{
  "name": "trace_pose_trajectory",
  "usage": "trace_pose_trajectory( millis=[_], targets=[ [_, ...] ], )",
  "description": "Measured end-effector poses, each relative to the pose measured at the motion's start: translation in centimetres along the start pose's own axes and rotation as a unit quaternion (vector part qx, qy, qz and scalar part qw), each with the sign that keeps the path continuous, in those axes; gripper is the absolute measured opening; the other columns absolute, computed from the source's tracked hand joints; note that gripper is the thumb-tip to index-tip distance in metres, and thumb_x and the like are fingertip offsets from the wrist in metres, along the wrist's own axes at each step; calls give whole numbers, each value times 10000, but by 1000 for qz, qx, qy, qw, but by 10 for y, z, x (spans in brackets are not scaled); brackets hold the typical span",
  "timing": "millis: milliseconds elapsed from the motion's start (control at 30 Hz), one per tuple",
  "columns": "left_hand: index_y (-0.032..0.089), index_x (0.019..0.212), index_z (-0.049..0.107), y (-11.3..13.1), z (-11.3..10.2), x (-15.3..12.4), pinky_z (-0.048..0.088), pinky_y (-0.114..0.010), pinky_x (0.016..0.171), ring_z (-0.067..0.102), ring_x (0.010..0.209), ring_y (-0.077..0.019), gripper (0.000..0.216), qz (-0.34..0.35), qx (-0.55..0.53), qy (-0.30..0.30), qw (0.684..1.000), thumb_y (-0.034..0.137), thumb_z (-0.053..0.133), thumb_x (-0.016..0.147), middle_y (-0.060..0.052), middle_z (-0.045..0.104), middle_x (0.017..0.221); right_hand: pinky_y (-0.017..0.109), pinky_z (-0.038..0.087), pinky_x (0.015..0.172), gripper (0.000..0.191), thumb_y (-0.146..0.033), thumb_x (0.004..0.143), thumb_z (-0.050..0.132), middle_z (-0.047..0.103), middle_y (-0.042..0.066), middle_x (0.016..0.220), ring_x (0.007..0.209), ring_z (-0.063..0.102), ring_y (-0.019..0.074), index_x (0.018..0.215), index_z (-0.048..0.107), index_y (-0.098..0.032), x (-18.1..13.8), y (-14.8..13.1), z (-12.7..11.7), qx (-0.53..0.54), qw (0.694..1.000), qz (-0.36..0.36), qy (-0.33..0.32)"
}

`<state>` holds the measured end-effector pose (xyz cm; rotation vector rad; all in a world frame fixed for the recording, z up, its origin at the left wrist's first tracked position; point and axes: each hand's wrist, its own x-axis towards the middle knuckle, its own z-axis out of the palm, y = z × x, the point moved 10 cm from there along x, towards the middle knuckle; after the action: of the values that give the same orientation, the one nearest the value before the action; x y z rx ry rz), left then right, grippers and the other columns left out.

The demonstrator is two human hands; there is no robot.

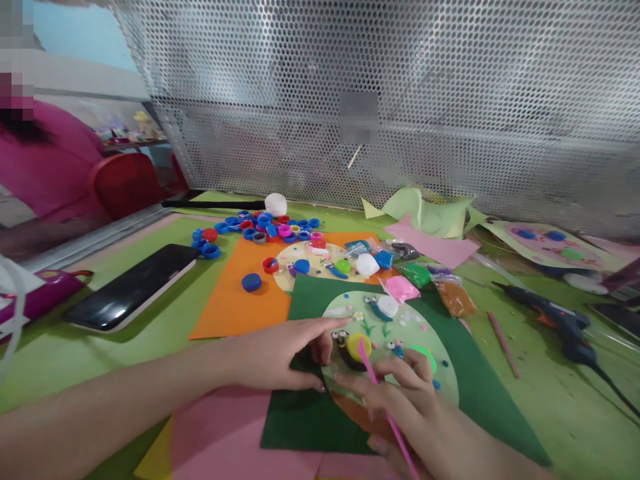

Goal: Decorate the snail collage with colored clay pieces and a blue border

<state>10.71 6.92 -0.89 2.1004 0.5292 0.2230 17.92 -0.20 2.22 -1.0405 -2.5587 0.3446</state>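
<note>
A pale green oval card point(430, 327) lies on a dark green sheet point(480, 407) in front of me, decorated with small clay snails, flowers and dots. My right hand point(410, 407) grips a pink modelling tool point(395, 430), whose flat tip rests at the yellow bottle cap point(359, 347) of one snail. That snail has a dark clay body and googly eyes. My left hand point(285, 350) reaches to the oval's left edge, its index finger stretched over the card and its thumb apart, with nothing seen in it. Brown clay point(350, 408) shows partly under my right hand.
Many bottle caps point(265, 223) are heaped at the back, near an orange sheet point(225, 300). Bagged clay point(400, 289) lies beyond the card. At right are a glue gun point(550, 317) and a pink stick point(504, 343); a phone point(133, 287) lies left. A metal mesh panel point(280, 133) stands behind.
</note>
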Motion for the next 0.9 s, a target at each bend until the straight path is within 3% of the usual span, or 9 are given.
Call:
trace_pose_trajectory(
  millis=[200, 433, 567, 700, 900],
  targets=[
    [320, 1407, 206, 1, 0, 1, 444, -301, 815, 554, 874, -178, 803, -2, 10, -4, 1000, 163, 673, 773, -8, 539, 935, 419, 423, 843, 241, -212, 869, 513, 651, 52, 833, 897, 562, 227, 1108, 521, -182, 2, 0, 10, 18, 999, 1, -46],
    [335, 1408, 197, 1, 0, 0, 447, -300, 814, 553, 879, -180, 803, -4, 12, -5, 1000, 186, 672, 777, -11, 541, 959, 442, 388, 901, 299, -216, 821, 575, 642, 37, 848, 938, 542, 224, 1115, 524, -211, 1, 6, 12, 57, 994, 45, -78],
    [332, 1406, 200, 1, 1, 0, 445, -307, 817, 556, 892, -189, 796, 0, 10, -3, 1000, 217, 675, 778, -19, 539, 980, 503, 341, 934, 305, -254, 845, 542, 650, 35, 828, 975, 534, 245, 1143, 499, -204, 0, 6, 12, 67, 995, 28, -66],
    [344, 1387, 239, -4, 1, 1, 434, -317, 806, 541, 890, -197, 818, -19, -6, 1, 1000, 270, 730, 737, -13, 529, 973, 581, 274, 959, 347, -272, 863, 504, 673, 59, 836, 1098, 480, 298, 1194, 445, -185, -2, 4, 7, 44, 999, 4, -9],
    [359, 1387, 205, -7, 5, 4, 420, -333, 821, 524, 862, -180, 970, -4, -116, -18, 993, 335, 813, 631, 15, 520, 925, 541, 361, 896, 186, -324, 936, 392, 680, 72, 902, 984, 527, 260, 960, 525, -196, 1, -7, 15, -3, 999, -35, -20]
  ],
)
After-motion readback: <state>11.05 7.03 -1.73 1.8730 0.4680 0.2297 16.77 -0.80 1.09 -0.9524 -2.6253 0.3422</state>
